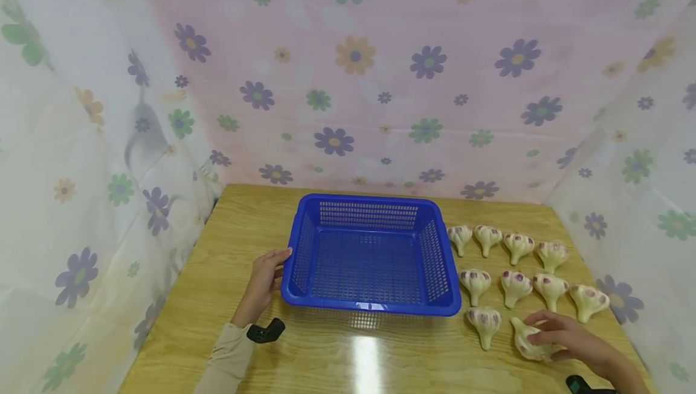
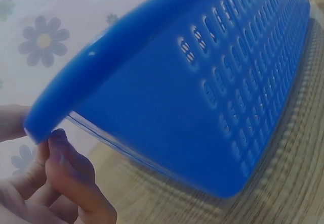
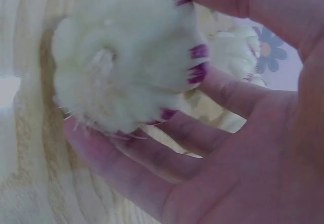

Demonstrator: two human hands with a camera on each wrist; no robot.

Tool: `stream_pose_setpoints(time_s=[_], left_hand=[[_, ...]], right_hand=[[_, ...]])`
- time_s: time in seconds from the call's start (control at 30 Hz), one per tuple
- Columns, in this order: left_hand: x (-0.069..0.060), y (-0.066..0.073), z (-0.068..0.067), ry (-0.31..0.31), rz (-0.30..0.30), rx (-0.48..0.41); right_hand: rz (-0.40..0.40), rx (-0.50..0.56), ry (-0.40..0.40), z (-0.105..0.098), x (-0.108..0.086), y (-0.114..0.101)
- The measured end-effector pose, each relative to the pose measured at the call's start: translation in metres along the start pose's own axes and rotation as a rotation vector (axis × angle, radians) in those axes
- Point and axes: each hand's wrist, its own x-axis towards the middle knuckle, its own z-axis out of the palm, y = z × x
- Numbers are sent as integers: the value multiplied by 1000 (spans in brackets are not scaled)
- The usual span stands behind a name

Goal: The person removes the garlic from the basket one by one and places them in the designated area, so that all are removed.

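A blue plastic basket [image 1: 424,308] with slotted sides stands on the table, nothing inside it. My left hand [image 1: 261,282] grips its left rim, fingers curled under the edge in the left wrist view, where the basket's side wall [image 2: 152,92] slopes away. At the lower right, my right hand [image 1: 576,339] holds a garlic bulb [image 1: 526,345] with its stem pointing up and left. Up close, the right wrist view shows the bulb's root end [image 3: 104,64], with thumb and fingers around it. Whether this bulb touches the table is unclear.
Right of the basket, several white garlic bulbs with purple marks lie in rows, among them a back-row bulb [image 1: 488,238], a middle-row bulb [image 1: 515,285] and a front bulb [image 1: 484,321]. Flowered cloth [image 1: 380,110] walls the wooden table [image 1: 244,219] at the back and sides.
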Motion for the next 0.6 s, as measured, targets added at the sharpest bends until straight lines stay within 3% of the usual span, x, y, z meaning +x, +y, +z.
stream_pose_setpoints(time_s=[0.27,0.6], left_hand=[[-1,1,-2,9,-9,-2],[-2,1,0,-25,-1,-46]], right_hand=[[30,-51,78,6,3,0],[13,-66,68,9,1,-3]])
